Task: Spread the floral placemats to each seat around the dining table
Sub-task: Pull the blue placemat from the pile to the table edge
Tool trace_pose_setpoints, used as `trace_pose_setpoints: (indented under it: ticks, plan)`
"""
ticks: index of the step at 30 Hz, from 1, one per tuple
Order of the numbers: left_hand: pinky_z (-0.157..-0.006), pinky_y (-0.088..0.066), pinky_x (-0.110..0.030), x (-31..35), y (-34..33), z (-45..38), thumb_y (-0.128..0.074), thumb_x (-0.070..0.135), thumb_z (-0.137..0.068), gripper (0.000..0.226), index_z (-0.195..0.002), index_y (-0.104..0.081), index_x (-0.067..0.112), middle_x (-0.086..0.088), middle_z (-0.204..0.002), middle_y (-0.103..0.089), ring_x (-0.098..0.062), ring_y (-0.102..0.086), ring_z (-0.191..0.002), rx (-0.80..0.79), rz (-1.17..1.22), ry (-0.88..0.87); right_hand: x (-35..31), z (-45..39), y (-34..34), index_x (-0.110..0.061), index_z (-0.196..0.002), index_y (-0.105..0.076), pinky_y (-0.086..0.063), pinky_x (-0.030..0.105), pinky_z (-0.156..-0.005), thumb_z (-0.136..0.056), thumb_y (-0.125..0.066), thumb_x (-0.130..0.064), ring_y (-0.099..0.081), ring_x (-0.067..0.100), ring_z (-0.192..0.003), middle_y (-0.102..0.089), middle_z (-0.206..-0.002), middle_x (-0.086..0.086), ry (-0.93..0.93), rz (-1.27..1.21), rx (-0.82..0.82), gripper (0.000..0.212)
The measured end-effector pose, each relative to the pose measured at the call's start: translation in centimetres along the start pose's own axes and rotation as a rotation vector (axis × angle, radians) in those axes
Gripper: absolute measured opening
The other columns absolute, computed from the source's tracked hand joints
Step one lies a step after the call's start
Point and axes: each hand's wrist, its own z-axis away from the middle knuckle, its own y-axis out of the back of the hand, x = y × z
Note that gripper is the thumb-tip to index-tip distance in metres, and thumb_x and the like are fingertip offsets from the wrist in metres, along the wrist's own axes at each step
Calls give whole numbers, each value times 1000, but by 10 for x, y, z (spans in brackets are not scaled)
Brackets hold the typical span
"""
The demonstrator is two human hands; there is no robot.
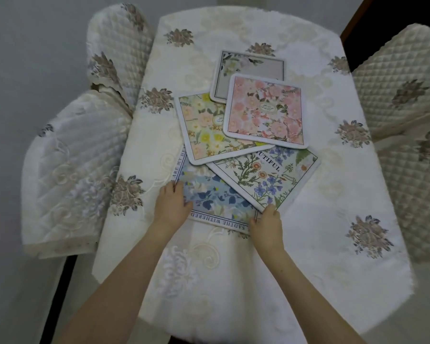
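Note:
Several floral placemats lie fanned in an overlapping pile on the dining table (pixel 233 281). A pink mat (pixel 266 110) is on top, over a yellow-green mat (pixel 209 130) and a grey mat (pixel 253 68) at the back. Nearer me lie a white mat with blue and orange flowers (pixel 266 177) and a blue mat with printed text (pixel 216 197) at the bottom. My left hand (pixel 173 204) grips the blue mat's left edge. My right hand (pixel 267 225) pinches its near right corner, beside the tip of the white mat.
A cream embroidered tablecloth covers the table. Quilted covered chairs stand at the left (pixel 67 175), back left (pixel 114 48) and right (pixel 402 100). A dark doorway or furniture edge (pixel 382 21) is at the back right.

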Motion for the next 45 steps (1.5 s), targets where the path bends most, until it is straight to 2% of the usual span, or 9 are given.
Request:
trace_pose_setpoints:
  ticks: [11,15,21,25,30,33,36,41,45]
  plan:
    - [-91,-38,-44,-1,-6,-16,-71,23,-73,71,-129,-35,-1,-26,-123,-44,-40,-38,-112,64,2,197,-5,-8,-8,2,-124,-34,-48,47,-80,-89,-56,-12,-50,42,-100,-50,-108,26,-177,27,11,44]
    - [-88,-39,-45,-10,3,-23,-70,18,-77,51,-115,-46,-5,-30,-116,-47,-42,-42,-107,99,23,209,-2,-11,-2,4,-121,-34,-43,39,-68,-89,-50,-5,-55,41,-91,-56,-99,26,-159,-4,29,37]
    - [-68,-46,-37,-10,8,-22,-59,6,-85,23,-105,-53,-5,-25,-104,-64,-38,-61,-90,78,418,273,0,-16,8,6,-113,-37,-30,26,-49,-88,-46,1,-50,27,-74,-50,-84,10,-169,-102,41,27]
    - [-66,-42,-34,-2,9,-12,-59,7,-85,22,-105,-53,-3,-23,-103,-65,-37,-61,-90,110,434,282,1,-16,17,-2,-102,-42,-32,25,-51,-86,-50,3,-48,22,-72,-47,-78,2,-191,-251,80,19]
    - [-77,-50,-39,14,27,-5,-61,7,-83,25,-108,-56,2,-19,-108,-66,-34,-62,-94,134,517,273,1,-15,40,-7,-89,-40,-30,14,-42,-81,-57,0,-44,9,-59,-45,-72,0,-119,-347,155,20]
    - [-75,-50,-37,26,32,8,-60,6,-83,23,-106,-55,2,-18,-107,-66,-33,-63,-92,153,553,265,3,-13,55,-9,-84,-39,-32,15,-42,-81,-56,0,-42,10,-58,-45,-69,0,-56,-365,189,20]
    - [-80,-54,-45,35,26,29,-60,6,-84,25,-107,-54,2,-19,-108,-66,-34,-66,-90,149,622,303,10,-8,67,-10,-81,-38,-30,21,-48,-81,-58,-2,-43,13,-58,-47,-68,1,-21,-393,216,22]
    - [-68,-44,-32,42,0,74,-60,7,-85,22,-105,-53,0,-20,-106,-64,-27,-58,-84,172,622,353,41,9,80,-11,-81,-37,-34,25,-48,-80,-60,0,-45,17,-58,-51,-71,6,-3,-396,185,25]
    - [-66,-40,-31,45,-33,112,-61,8,-86,17,-99,-51,4,-20,-105,-65,-26,-56,-80,162,638,395,79,28,79,-9,-88,-38,-35,16,-44,-82,-58,1,-46,18,-61,-51,-71,2,20,-381,125,23]
